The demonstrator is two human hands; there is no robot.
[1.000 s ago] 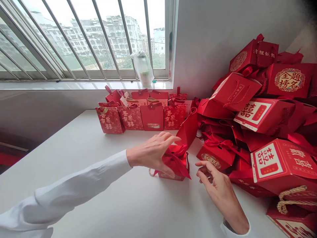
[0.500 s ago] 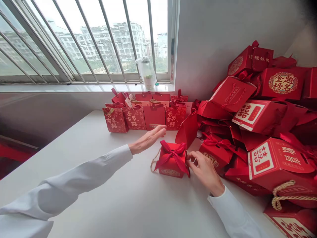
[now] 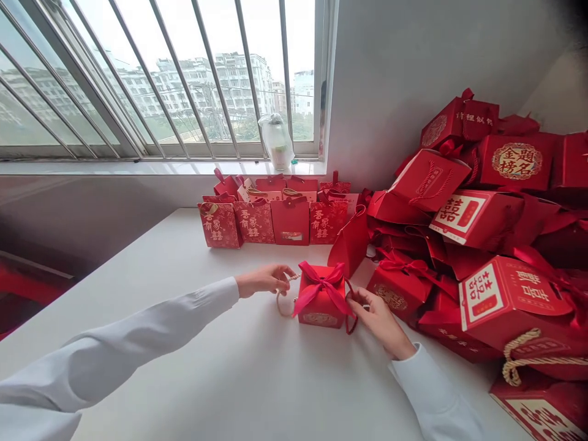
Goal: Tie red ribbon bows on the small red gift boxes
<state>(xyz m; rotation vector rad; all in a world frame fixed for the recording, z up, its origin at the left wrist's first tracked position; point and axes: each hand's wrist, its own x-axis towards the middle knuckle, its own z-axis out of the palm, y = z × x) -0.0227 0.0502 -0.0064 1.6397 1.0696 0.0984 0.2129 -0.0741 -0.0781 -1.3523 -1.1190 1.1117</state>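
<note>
A red gift box (image 3: 320,318) with a red ribbon bow (image 3: 323,288) on top stands upright on the white table. To its left, my left hand (image 3: 269,280) pinches the gold rope handle (image 3: 281,306), which loops down beside the box. On the right side of the box, my right hand (image 3: 374,313) has its fingers closed on the dark red cord handle (image 3: 351,327). The fingertips of my right hand are close against the box's side.
Red paper bags (image 3: 291,222) stand in rows at the table's back edge. A large heap of red boxes (image 3: 514,288) fills the right side. On the windowsill (image 3: 184,166) stands a plastic-wrapped cup (image 3: 278,147).
My left hand has come down from above the box's back left and closed on the gold handle. My right hand stays at the cord, which now bows outward. The view has shifted slightly.
</note>
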